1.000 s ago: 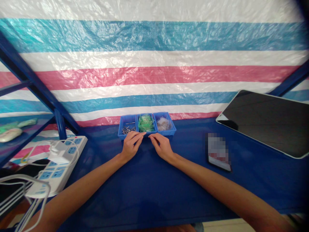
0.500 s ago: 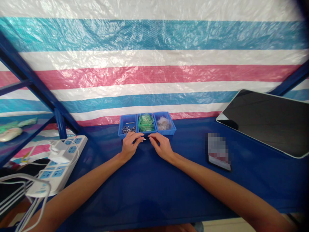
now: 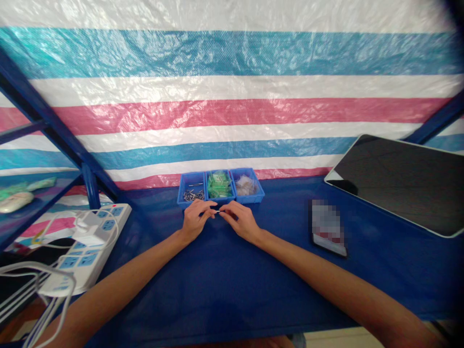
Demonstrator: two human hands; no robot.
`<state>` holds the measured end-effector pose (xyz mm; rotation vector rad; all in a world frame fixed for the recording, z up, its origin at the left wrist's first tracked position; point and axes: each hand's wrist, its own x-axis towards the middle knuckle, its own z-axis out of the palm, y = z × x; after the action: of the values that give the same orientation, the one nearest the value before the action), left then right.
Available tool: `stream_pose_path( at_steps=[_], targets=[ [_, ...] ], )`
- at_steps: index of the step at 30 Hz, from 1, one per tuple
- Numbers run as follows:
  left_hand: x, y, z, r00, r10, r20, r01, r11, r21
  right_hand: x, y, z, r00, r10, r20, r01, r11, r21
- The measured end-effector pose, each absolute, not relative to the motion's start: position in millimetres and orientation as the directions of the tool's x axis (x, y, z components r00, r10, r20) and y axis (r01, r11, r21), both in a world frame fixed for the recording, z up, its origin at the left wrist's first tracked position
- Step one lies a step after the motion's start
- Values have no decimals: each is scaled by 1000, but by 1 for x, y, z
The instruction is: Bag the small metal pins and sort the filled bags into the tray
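Observation:
In the head view, my left hand (image 3: 195,217) pinches a small thin metal piece (image 3: 218,211) between thumb and fingertips. The tips of my right hand (image 3: 239,218) are closed on the other end of this piece, so the two hands nearly meet. Just beyond them stand three blue bins side by side. Short metal pieces (image 3: 193,194) lie in the left bin (image 3: 180,186), partly behind my left hand. Green plastic packets (image 3: 219,183) fill the middle one, and clear small bags (image 3: 245,185) lie in the right bin (image 3: 259,193).
A blue table (image 3: 217,285) lies under my hands. On the left are a white power strip (image 3: 103,241) with cables and a blue metal frame (image 3: 61,113). A phone (image 3: 328,227) and a large dark screen (image 3: 402,179) lie on the right. Striped plastic sheeting (image 3: 232,87) hangs behind.
My right hand has moved slightly left, and its fingertips have closed on the free end of the small metal piece. My left hand stays in nearly the same place.

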<state>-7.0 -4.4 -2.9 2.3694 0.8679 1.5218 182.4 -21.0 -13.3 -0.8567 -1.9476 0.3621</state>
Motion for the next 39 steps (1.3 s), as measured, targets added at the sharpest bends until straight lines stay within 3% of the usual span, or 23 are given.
stream_pose_path(
  at_steps=[8, 18, 39],
  targets=[
    [-7, -6, -1, 335, 567, 753, 379, -813, 443, 182, -21, -13, -319, 690, 650, 406, 719, -564],
    [-4, -7, 3, 289, 601, 746, 475, -766, 433, 183, -23, -9, -196, 757, 623, 448, 635, -629],
    [-5, -6, 4, 339, 579, 741, 457, -790, 409, 183, -23, -8, -237, 746, 622, 436, 654, -618]
  ],
)
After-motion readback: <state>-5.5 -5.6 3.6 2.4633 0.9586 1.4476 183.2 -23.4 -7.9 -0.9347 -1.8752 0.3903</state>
